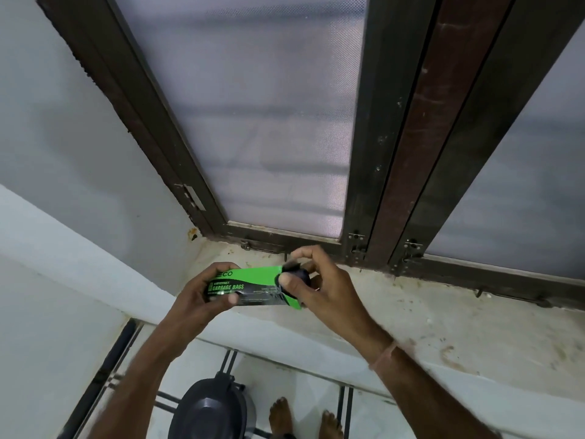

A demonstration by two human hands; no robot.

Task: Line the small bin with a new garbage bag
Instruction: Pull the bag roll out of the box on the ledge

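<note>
A green and black pack of garbage bags is held level above the window sill. My left hand grips its left end. My right hand pinches the black roll of bags that sticks out of the pack's right end. The small dark bin stands on the floor below, between my arms, with its lid down.
A stained pale window sill runs under a dark-framed window with frosted panes. A grey wall closes the left side. My bare feet stand on the white tiled floor right of the bin.
</note>
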